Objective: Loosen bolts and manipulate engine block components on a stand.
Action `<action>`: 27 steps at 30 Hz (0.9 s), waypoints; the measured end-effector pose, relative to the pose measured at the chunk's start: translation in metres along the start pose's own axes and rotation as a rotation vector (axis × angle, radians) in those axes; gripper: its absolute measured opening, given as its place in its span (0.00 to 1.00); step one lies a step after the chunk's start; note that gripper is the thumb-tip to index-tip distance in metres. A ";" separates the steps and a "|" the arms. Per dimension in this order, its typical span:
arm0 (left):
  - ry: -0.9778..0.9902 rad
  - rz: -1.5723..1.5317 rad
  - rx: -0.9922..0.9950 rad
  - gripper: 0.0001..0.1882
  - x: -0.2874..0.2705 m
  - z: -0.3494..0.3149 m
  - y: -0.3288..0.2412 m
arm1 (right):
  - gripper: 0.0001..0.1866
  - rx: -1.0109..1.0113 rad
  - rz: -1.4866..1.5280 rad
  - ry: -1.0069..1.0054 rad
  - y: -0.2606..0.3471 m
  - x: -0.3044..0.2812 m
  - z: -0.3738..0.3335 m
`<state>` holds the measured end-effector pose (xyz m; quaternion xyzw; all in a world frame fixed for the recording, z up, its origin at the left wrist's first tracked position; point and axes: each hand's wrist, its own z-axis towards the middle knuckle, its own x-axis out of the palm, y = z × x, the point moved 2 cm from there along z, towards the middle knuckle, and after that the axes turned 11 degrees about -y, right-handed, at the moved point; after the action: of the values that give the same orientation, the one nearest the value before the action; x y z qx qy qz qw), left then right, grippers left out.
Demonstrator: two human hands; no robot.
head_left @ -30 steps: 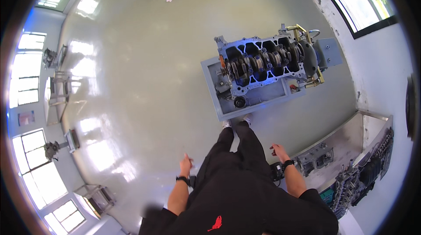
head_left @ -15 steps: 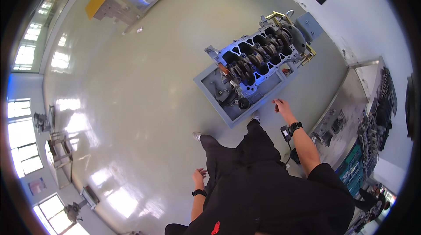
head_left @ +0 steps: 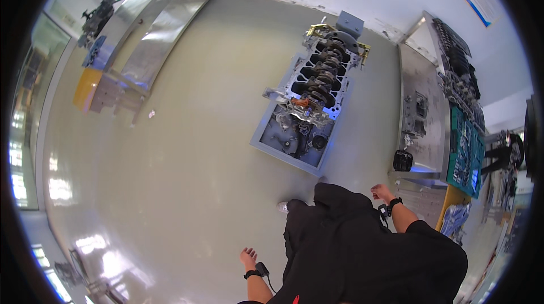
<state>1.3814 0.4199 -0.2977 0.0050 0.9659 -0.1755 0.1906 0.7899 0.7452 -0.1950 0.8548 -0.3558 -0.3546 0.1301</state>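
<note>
My left hand [head_left: 247, 257] hangs at my side over the floor, its fingers loosely apart with nothing in them. On my right, my right hand [head_left: 382, 192] hangs near my hip, fingers slightly bent and apart, no object visible in it. Neither touches anything. Ahead of me stands an engine block [head_left: 294, 80] with its crankshaft [head_left: 324, 71] exposed on top. Beneath it a grey tray-like stand [head_left: 272, 148] holds dark and metal engine parts [head_left: 303, 134] at its near end. An orange part [head_left: 300, 101] sits at the block's near end.
To the right runs a metal workbench [head_left: 422, 66] with engine parts and a green tool tray [head_left: 462, 151]. A black part [head_left: 403, 160] lies on its lower shelf. At far left stands a metal table [head_left: 130, 71] with a yellow end [head_left: 88, 85]. Another person [head_left: 504, 153] is at far right.
My view has turned to the right, and the engine stand now points more straight away from me. It lies farther from my right hand, which has dropped closer to my body.
</note>
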 end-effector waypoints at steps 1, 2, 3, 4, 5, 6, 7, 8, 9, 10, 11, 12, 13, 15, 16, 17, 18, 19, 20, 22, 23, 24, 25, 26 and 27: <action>0.011 0.020 0.017 0.21 -0.002 0.014 -0.003 | 0.11 0.009 0.025 -0.011 0.001 0.007 -0.006; 0.024 0.087 -0.036 0.21 -0.002 0.025 -0.005 | 0.11 -0.032 0.117 -0.071 0.008 0.016 -0.010; 0.034 0.155 -0.088 0.22 0.002 0.033 -0.012 | 0.12 -0.071 0.208 -0.134 0.016 0.028 -0.015; 0.070 0.207 -0.067 0.22 0.017 0.036 -0.026 | 0.12 -0.061 0.237 -0.146 0.027 0.040 -0.021; 0.101 0.256 -0.020 0.21 0.032 0.039 -0.043 | 0.12 -0.082 0.216 -0.129 0.041 0.054 -0.027; 0.135 0.236 -0.005 0.21 0.049 0.038 -0.062 | 0.13 -0.105 0.190 -0.105 0.055 0.070 -0.029; 0.205 0.238 0.072 0.20 0.066 0.033 -0.084 | 0.13 -0.095 0.208 -0.100 0.064 0.085 -0.025; 0.270 0.263 0.175 0.19 0.089 0.017 -0.112 | 0.14 -0.144 0.091 -0.037 0.069 0.099 -0.020; 0.334 0.290 0.276 0.18 0.109 -0.005 -0.142 | 0.14 -0.189 -0.027 0.027 0.073 0.114 -0.017; 0.330 0.312 0.287 0.18 0.120 -0.025 -0.169 | 0.14 -0.174 -0.007 0.028 0.078 0.129 -0.015; 0.386 0.325 0.401 0.17 0.131 -0.048 -0.197 | 0.15 -0.157 -0.054 0.090 0.085 0.146 -0.009; 0.437 0.329 0.520 0.16 0.138 -0.063 -0.222 | 0.16 -0.151 -0.102 0.160 0.099 0.165 0.000; 0.426 0.335 0.535 0.16 0.137 -0.069 -0.241 | 0.16 -0.153 -0.087 0.172 0.116 0.184 0.012; 0.311 0.308 0.552 0.16 0.121 -0.064 -0.266 | 0.17 -0.216 -0.279 0.198 0.145 0.220 0.032; 0.307 0.326 0.566 0.16 0.113 -0.063 -0.278 | 0.18 -0.294 -0.284 0.223 0.164 0.238 0.039; 0.249 0.332 0.499 0.16 0.108 -0.059 -0.287 | 0.18 -0.372 -0.287 0.239 0.188 0.253 0.048; 0.188 0.341 0.427 0.16 0.098 -0.052 -0.292 | 0.18 -0.392 -0.195 0.298 0.215 0.271 0.048; 0.168 0.368 0.363 0.16 0.086 -0.042 -0.294 | 0.18 -0.409 -0.107 0.356 0.248 0.287 0.038; 0.147 0.396 0.296 0.16 0.070 -0.030 -0.295 | 0.17 -0.389 0.099 0.424 0.285 0.299 0.018; 0.378 0.842 0.525 0.17 0.043 -0.011 -0.304 | 0.15 -0.274 0.611 0.578 0.370 0.301 -0.040; 0.264 0.609 0.234 0.17 0.000 0.054 -0.289 | 0.14 -0.185 0.903 0.744 0.431 0.312 -0.087; 0.321 0.773 0.268 0.17 0.003 0.059 -0.292 | 0.15 -0.222 1.099 0.797 0.460 0.304 -0.114; 0.375 0.902 0.296 0.17 0.010 0.059 -0.309 | 0.15 -0.270 1.308 0.834 0.481 0.293 -0.136; 0.412 0.980 0.306 0.16 0.014 0.067 -0.328 | 0.15 -0.274 1.321 0.806 0.500 0.290 -0.153; 0.450 1.042 0.301 0.16 0.020 0.078 -0.349 | 0.17 -0.368 1.449 0.892 0.519 0.287 -0.169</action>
<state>1.3647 0.0644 -0.2555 0.5432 0.8173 -0.1884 0.0392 0.7825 0.1690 0.0248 0.4422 -0.6651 0.1316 0.5871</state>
